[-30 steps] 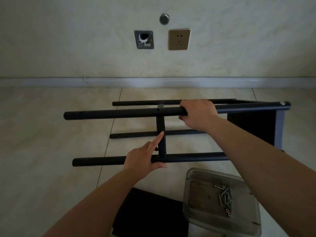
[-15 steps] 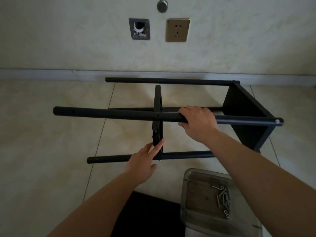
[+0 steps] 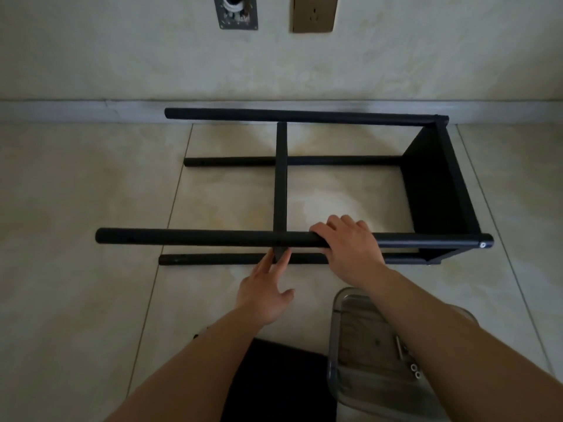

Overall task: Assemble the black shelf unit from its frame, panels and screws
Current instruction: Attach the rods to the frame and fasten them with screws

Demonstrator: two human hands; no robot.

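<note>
On the tiled floor by the wall, the black frame (image 3: 304, 166) lay on its side. I saw the right hand (image 3: 350, 248) curled over the near upper tube (image 3: 198, 237) — fingers wrapped, gripping it. The left hand (image 3: 265, 293) was nearly flat, straight fingertips (image 3: 281, 258) touching the lower end of the middle panel (image 3: 280, 178), holding nothing. The clear tray (image 3: 341, 345) of screws (image 3: 412, 365) was partly covered by the right forearm — screw count unreadable. A loose black panel (image 3: 283, 379) was cut off at the bottom edge.
</note>
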